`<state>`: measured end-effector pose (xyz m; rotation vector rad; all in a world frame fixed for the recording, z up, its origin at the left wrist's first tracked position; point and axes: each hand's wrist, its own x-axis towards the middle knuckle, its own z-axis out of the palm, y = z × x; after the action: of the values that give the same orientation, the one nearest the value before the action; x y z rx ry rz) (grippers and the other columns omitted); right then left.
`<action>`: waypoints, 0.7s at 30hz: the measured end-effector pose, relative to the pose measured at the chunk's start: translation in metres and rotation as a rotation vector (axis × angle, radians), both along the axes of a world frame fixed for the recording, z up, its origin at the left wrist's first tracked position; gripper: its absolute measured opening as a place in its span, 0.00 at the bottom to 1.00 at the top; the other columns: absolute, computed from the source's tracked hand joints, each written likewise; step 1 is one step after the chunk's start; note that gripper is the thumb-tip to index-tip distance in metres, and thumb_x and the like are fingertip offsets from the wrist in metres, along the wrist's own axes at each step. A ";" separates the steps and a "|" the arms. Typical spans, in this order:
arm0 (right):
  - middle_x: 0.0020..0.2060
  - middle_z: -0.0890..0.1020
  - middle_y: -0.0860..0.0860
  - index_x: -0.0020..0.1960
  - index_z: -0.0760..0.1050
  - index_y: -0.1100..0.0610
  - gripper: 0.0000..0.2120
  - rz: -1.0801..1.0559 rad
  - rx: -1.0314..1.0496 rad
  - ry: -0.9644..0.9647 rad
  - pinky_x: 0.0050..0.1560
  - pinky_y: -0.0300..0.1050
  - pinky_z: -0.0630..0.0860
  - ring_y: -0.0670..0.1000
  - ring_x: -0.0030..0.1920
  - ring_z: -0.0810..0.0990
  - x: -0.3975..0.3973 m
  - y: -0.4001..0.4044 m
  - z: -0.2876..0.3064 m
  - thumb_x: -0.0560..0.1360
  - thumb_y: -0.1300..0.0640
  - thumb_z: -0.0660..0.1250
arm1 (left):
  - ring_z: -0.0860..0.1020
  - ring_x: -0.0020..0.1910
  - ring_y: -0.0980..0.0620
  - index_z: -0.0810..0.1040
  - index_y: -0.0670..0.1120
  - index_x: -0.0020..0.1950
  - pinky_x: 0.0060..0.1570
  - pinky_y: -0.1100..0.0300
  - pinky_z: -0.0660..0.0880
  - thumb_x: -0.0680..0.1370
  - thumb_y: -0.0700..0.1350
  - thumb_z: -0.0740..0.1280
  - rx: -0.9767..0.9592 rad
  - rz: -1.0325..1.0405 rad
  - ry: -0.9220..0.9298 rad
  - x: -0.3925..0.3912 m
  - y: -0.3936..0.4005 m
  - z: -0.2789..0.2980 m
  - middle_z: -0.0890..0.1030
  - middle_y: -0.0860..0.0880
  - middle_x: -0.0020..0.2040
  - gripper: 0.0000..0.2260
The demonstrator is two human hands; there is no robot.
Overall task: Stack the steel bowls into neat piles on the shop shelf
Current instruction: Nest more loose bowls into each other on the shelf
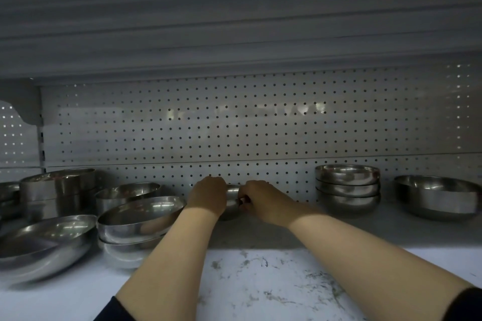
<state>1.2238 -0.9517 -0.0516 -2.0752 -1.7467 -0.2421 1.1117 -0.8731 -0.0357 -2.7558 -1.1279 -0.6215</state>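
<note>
Held bowl: a small bowl point(233, 200) sat at the back of the shelf point(260, 281), close to the pegboard point(234, 125), between the two hands.
Left hand: the left hand point(207, 197) curled round the bowl's left side, covering most of it.
Right hand: the right hand point(257, 202) pinched the bowl's right rim, thumb and fingers closed on the edge.
Key relation: the bowl lay straight ahead, deep in the shelf, both arms reaching about equally far; neither hand was clearly nearer. A round bowl has no long axis; its mouth appeared to face up.
Nearest piles: a right pile point(347, 189) of three or four nested bowls stood well apart to the right; a tilted left pile point(135, 227) lay nearer, to the left front.
Other bowls: a single bowl point(438, 197) stood far right; a large bowl point(43, 245) and tall pots point(57, 191) stood far left.
Judgement: the bowl would probably go to whichever pile matched its size; it looked smaller than both.
</note>
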 end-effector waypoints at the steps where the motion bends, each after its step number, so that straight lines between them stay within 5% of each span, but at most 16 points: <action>1: 0.48 0.79 0.58 0.50 0.77 0.62 0.06 0.002 0.002 -0.001 0.42 0.40 0.67 0.52 0.44 0.75 0.000 -0.001 0.001 0.77 0.63 0.62 | 0.77 0.54 0.48 0.74 0.40 0.58 0.53 0.60 0.72 0.77 0.38 0.63 -0.002 -0.004 0.000 0.000 0.000 0.001 0.79 0.44 0.54 0.10; 6: 0.47 0.78 0.55 0.50 0.78 0.60 0.06 0.014 0.056 -0.033 0.40 0.38 0.66 0.50 0.43 0.74 0.006 -0.020 0.019 0.77 0.62 0.63 | 0.75 0.40 0.54 0.77 0.41 0.53 0.46 0.65 0.71 0.76 0.40 0.66 -0.017 -0.082 -0.040 0.002 -0.005 0.010 0.77 0.49 0.41 0.07; 10: 0.40 0.76 0.48 0.43 0.76 0.54 0.04 0.020 0.114 -0.063 0.38 0.33 0.66 0.47 0.40 0.75 0.023 -0.055 0.043 0.77 0.59 0.65 | 0.79 0.40 0.54 0.79 0.43 0.54 0.48 0.64 0.76 0.77 0.40 0.65 0.015 -0.215 -0.103 0.009 -0.025 0.026 0.81 0.48 0.45 0.07; 14: 0.41 0.76 0.45 0.51 0.78 0.54 0.05 -0.025 0.199 -0.100 0.44 0.37 0.71 0.47 0.42 0.77 0.048 -0.100 0.071 0.77 0.57 0.65 | 0.71 0.30 0.64 0.77 0.48 0.60 0.33 0.71 0.70 0.78 0.41 0.62 0.076 -0.449 -0.306 0.025 -0.053 0.044 0.76 0.53 0.40 0.12; 21: 0.47 0.78 0.48 0.53 0.79 0.52 0.08 -0.088 0.353 0.007 0.53 0.40 0.74 0.47 0.48 0.77 0.104 -0.169 0.092 0.74 0.57 0.69 | 0.75 0.32 0.56 0.84 0.45 0.51 0.35 0.69 0.69 0.72 0.38 0.70 -0.027 -0.624 -0.502 0.086 -0.104 0.079 0.81 0.49 0.39 0.09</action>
<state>1.3278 -1.1204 0.0405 -1.8920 -1.4840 -0.5279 1.1976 -0.9770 0.0437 -3.0510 -0.2761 -1.4260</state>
